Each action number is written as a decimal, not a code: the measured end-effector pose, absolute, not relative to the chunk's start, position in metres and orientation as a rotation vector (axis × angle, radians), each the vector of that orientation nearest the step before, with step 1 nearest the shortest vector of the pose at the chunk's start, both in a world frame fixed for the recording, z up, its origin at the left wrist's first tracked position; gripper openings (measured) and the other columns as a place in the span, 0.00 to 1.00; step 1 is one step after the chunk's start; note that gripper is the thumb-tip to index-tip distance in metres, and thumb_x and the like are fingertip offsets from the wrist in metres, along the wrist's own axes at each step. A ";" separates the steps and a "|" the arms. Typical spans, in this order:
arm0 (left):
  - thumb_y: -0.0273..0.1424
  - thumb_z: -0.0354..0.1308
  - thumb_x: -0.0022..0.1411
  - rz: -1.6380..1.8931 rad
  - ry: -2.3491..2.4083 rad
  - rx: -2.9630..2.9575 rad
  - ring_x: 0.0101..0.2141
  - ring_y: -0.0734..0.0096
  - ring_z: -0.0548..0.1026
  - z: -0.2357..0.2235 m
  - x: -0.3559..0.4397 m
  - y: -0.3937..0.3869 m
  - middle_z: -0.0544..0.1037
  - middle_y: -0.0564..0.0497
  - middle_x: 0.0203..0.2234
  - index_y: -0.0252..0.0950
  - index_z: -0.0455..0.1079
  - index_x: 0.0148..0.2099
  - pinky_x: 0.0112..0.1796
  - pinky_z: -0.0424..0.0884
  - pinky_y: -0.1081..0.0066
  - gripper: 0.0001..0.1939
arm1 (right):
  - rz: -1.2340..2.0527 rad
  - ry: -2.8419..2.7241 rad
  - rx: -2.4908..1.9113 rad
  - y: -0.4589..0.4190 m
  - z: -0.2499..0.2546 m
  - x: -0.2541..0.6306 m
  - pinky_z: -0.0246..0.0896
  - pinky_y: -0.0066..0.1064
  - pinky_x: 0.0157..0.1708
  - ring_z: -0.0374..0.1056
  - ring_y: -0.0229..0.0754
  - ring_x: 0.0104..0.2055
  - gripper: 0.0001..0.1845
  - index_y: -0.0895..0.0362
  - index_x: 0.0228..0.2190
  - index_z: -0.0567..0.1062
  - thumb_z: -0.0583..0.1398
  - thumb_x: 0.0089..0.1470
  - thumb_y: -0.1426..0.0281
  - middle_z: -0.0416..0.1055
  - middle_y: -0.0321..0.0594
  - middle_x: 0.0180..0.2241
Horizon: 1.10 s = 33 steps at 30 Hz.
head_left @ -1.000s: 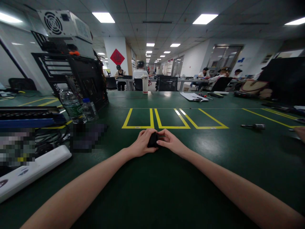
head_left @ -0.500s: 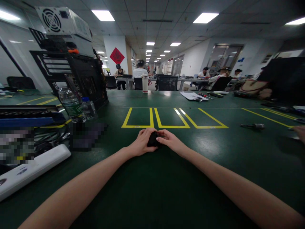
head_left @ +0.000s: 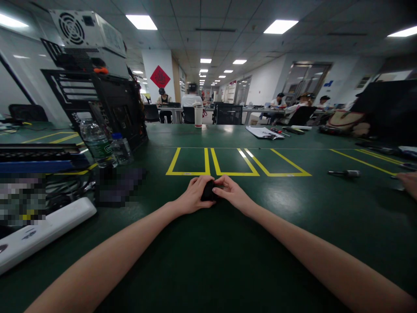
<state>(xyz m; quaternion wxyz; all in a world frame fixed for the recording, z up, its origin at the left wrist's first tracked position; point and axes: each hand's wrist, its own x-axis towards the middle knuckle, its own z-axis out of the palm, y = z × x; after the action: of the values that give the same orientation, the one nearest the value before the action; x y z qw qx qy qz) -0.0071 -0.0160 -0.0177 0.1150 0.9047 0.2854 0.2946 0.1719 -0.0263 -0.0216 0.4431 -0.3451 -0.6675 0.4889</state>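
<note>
Between my hands, low over the green tabletop (head_left: 208, 252), is a small black object (head_left: 207, 191); its kind cannot be made out. My left hand (head_left: 194, 194) wraps round its left side, with fingers over the top and thumb along the near edge. From the other side, my right hand (head_left: 233, 193) pinches the object with curled fingers and thumb. Much of it is hidden by the fingers. Just beyond my hands, yellow tape outlines (head_left: 234, 174) mark the table.
A computer case (head_left: 120, 108), a large water bottle (head_left: 96, 141) and a white power strip (head_left: 48, 232) stand or lie at left. On the right are a screwdriver-like tool (head_left: 345, 173) and another person's hand (head_left: 408, 182). A clipboard (head_left: 262, 131) and a cup (head_left: 198, 116) sit farther back.
My right thumb and fingers have shifted very slightly to the left on the black object. My left hand keeps its hold in the same place.
</note>
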 end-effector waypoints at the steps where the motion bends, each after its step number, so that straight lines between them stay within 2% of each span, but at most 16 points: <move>1: 0.32 0.58 0.49 0.863 0.838 2.651 0.49 0.61 0.60 -0.018 -0.007 -0.016 0.61 0.47 0.46 0.41 0.47 0.53 0.51 0.50 0.59 0.32 | 1.206 -1.658 -0.873 -0.026 -0.022 0.172 0.59 0.36 0.42 0.63 0.39 0.40 0.12 0.54 0.34 0.65 0.60 0.45 0.66 0.63 0.35 0.36; 5: 0.32 0.58 0.49 0.860 0.839 2.656 0.49 0.61 0.60 -0.017 -0.007 -0.017 0.61 0.47 0.46 0.40 0.47 0.53 0.51 0.50 0.60 0.32 | 1.180 -1.706 -0.934 -0.025 -0.020 0.174 0.57 0.38 0.45 0.61 0.41 0.45 0.15 0.54 0.38 0.64 0.58 0.46 0.66 0.63 0.38 0.39; 12: 0.32 0.58 0.49 0.868 0.852 2.665 0.49 0.62 0.60 -0.019 -0.006 -0.016 0.61 0.47 0.46 0.40 0.47 0.53 0.50 0.51 0.61 0.32 | 1.323 -1.698 -0.717 -0.029 -0.019 0.177 0.58 0.37 0.44 0.63 0.39 0.43 0.16 0.54 0.33 0.64 0.63 0.40 0.72 0.62 0.34 0.37; 18: 0.33 0.58 0.49 0.856 0.858 2.663 0.48 0.62 0.60 -0.018 -0.007 -0.015 0.61 0.47 0.46 0.40 0.47 0.53 0.50 0.51 0.61 0.32 | 1.197 -1.680 -0.828 -0.032 -0.020 0.172 0.60 0.37 0.43 0.64 0.39 0.39 0.08 0.55 0.29 0.65 0.60 0.44 0.69 0.63 0.34 0.33; 26: 0.33 0.57 0.49 0.849 0.854 2.655 0.48 0.61 0.60 -0.017 -0.007 -0.017 0.61 0.47 0.46 0.41 0.46 0.53 0.50 0.51 0.60 0.32 | 1.214 -1.634 -0.921 -0.031 -0.022 0.172 0.57 0.39 0.47 0.62 0.40 0.44 0.18 0.54 0.38 0.62 0.60 0.44 0.69 0.63 0.38 0.41; 30: 0.33 0.57 0.49 0.850 0.842 2.657 0.49 0.61 0.60 -0.016 -0.007 -0.018 0.61 0.47 0.46 0.41 0.46 0.53 0.50 0.50 0.59 0.31 | 1.293 -1.633 -0.863 -0.032 -0.021 0.174 0.58 0.39 0.46 0.63 0.40 0.44 0.16 0.54 0.35 0.63 0.61 0.43 0.70 0.63 0.38 0.40; 33: 0.33 0.57 0.49 0.858 0.841 2.660 0.49 0.61 0.60 -0.016 -0.007 -0.018 0.61 0.47 0.46 0.41 0.47 0.53 0.50 0.50 0.60 0.31 | 1.361 -1.607 -0.820 -0.034 -0.019 0.174 0.59 0.38 0.43 0.64 0.40 0.43 0.19 0.53 0.34 0.62 0.63 0.39 0.71 0.64 0.37 0.40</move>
<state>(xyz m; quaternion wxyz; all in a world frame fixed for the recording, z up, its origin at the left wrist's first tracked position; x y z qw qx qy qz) -0.0074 -0.0175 -0.0164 0.1109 0.9057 0.2865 0.2922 0.1743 -0.0336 -0.0188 0.4267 -0.3283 -0.6430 0.5447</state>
